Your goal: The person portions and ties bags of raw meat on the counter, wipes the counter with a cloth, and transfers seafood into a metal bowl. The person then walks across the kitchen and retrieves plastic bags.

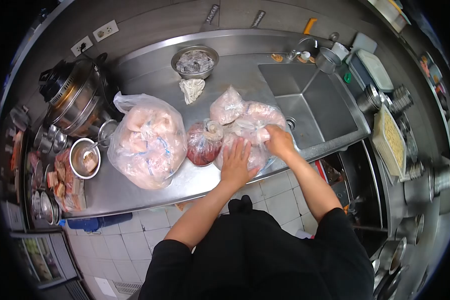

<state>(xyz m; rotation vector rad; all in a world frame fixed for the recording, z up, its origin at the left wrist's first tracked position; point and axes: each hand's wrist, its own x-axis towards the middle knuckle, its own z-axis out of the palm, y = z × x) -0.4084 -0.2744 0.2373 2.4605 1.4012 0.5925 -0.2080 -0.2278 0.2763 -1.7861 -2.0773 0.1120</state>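
Observation:
On the steel counter, my left hand [238,162] rests with spread fingers on a clear plastic bag [257,152] of pale raw meat. My right hand [280,142] is closed on the gathered plastic at the right of this bag. Just behind lie another bag of pale meat [260,114] and a smaller tied bag [227,106]. A knotted bag with dark red contents [203,145] sits left of my left hand. Further left stands a large clear bag [147,142] packed with pale pieces, with blue marks on the plastic.
A steel bowl [195,51] holding crumpled plastic and a white cloth [192,90] are at the back. The sink [330,105] lies to the right. At left are a large metal cooker [80,95], a pot with a ladle [85,172] and bagged meat blocks [71,185].

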